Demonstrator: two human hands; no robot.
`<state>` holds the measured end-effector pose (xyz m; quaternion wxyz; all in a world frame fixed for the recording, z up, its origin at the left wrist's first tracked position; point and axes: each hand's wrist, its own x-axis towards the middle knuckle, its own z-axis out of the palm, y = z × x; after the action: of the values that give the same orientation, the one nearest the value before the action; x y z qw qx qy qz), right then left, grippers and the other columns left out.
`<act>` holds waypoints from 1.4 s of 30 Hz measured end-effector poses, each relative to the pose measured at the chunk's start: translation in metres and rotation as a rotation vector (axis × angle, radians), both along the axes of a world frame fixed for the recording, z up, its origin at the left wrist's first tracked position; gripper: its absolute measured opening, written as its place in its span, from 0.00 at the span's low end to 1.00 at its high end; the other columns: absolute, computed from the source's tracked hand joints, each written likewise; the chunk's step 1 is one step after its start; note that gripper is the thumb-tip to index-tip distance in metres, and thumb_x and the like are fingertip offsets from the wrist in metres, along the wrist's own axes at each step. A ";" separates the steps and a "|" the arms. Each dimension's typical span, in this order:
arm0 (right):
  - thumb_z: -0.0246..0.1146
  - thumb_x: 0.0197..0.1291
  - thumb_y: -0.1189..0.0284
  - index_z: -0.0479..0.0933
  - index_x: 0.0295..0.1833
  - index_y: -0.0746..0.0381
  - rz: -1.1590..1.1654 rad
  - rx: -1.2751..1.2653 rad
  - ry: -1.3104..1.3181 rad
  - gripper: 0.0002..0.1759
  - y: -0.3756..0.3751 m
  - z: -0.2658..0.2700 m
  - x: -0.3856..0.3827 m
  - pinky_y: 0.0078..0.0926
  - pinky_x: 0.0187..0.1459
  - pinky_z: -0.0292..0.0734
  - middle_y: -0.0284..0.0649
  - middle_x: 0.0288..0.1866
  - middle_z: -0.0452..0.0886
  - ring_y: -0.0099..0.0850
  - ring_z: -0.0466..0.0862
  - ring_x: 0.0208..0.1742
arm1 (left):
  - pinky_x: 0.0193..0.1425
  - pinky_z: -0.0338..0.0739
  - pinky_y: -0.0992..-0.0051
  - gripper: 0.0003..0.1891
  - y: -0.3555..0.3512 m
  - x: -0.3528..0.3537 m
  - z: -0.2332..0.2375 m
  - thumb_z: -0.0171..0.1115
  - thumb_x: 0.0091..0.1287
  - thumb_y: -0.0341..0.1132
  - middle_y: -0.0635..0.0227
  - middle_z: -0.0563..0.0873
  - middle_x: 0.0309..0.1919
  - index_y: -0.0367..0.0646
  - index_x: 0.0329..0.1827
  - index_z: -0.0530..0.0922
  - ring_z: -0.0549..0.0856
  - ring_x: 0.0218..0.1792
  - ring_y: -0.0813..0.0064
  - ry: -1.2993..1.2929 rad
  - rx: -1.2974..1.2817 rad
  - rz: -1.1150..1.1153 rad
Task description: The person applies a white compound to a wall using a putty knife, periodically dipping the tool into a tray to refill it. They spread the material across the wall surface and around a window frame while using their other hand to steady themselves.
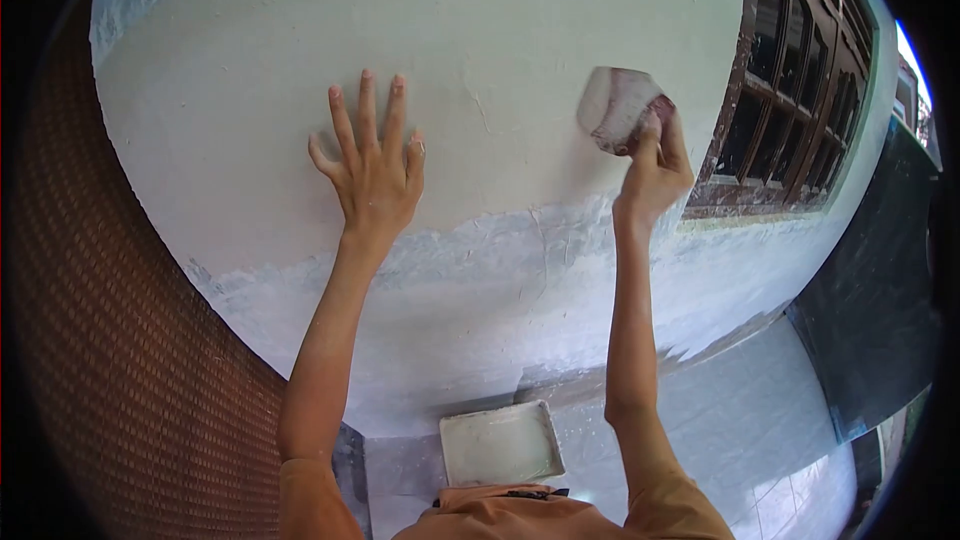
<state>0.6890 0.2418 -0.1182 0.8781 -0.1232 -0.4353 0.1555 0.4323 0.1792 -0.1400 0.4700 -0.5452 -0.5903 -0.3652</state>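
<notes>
My left hand lies flat on the pale wall, its fingers spread and holding nothing. Some white residue shows on its thumb and fingertips. Farther right, my right hand grips a flat, putty-smeared scraper-like piece by its lower right side. Reddish brown shows through the white on that piece, and it is slightly blurred; its exact kind is not plain. It is at the wall surface, though contact is hard to tell. A cream coat covers the wall around both hands, with a ragged lower border over bluish-white.
A shallow tray with whitish contents stands on the floor below, close to my body. The brown-framed window is right of my right hand. Brown woven matting lines the left, and a dark panel stands at right.
</notes>
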 end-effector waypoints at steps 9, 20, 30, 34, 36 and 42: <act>0.60 0.68 0.78 0.76 0.62 0.71 -0.015 -0.201 -0.238 0.19 0.007 -0.031 -0.016 0.22 0.42 0.81 0.47 0.49 0.86 0.24 0.84 0.39 | 0.68 0.38 0.29 0.30 -0.003 0.003 0.000 0.44 0.76 0.49 0.63 0.46 0.81 0.62 0.81 0.54 0.39 0.81 0.52 -0.024 0.002 0.015; 0.63 0.68 0.74 0.79 0.60 0.69 -0.051 -0.250 -0.257 0.17 0.007 -0.034 -0.016 0.17 0.36 0.78 0.40 0.37 0.87 0.20 0.82 0.33 | 0.68 0.38 0.28 0.31 0.000 0.006 -0.001 0.45 0.76 0.50 0.61 0.45 0.81 0.60 0.81 0.54 0.39 0.80 0.50 -0.044 0.003 -0.020; 0.64 0.67 0.75 0.79 0.60 0.68 0.005 -0.139 -0.382 0.18 0.008 -0.013 -0.049 0.21 0.39 0.80 0.42 0.42 0.88 0.21 0.82 0.34 | 0.67 0.36 0.26 0.31 -0.005 0.006 0.001 0.44 0.77 0.50 0.62 0.42 0.82 0.61 0.81 0.52 0.37 0.80 0.47 -0.051 -0.035 0.000; 0.60 0.69 0.78 0.77 0.62 0.70 0.053 0.015 -0.014 0.18 0.002 0.010 -0.020 0.17 0.32 0.77 0.41 0.43 0.87 0.18 0.81 0.32 | 0.66 0.38 0.26 0.31 -0.009 0.005 0.003 0.44 0.77 0.50 0.62 0.42 0.82 0.61 0.81 0.52 0.37 0.80 0.47 -0.047 -0.061 -0.009; 0.61 0.68 0.78 0.77 0.62 0.69 0.105 -0.006 -0.081 0.18 0.000 0.011 -0.031 0.16 0.33 0.77 0.43 0.46 0.87 0.18 0.80 0.32 | 0.66 0.38 0.26 0.31 -0.010 0.007 0.003 0.45 0.77 0.50 0.62 0.42 0.82 0.60 0.81 0.53 0.36 0.80 0.47 -0.041 -0.071 -0.012; 0.60 0.69 0.76 0.77 0.63 0.67 0.004 -0.071 -0.110 0.19 0.015 0.019 -0.025 0.15 0.33 0.76 0.42 0.43 0.87 0.18 0.79 0.31 | 0.66 0.38 0.26 0.30 -0.012 0.005 0.005 0.46 0.76 0.50 0.62 0.42 0.82 0.64 0.81 0.54 0.36 0.80 0.46 -0.071 -0.070 -0.020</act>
<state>0.6640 0.2565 -0.0992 0.8478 -0.1616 -0.4773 0.1655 0.4372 0.1673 -0.1353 0.4258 -0.5538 -0.6136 -0.3681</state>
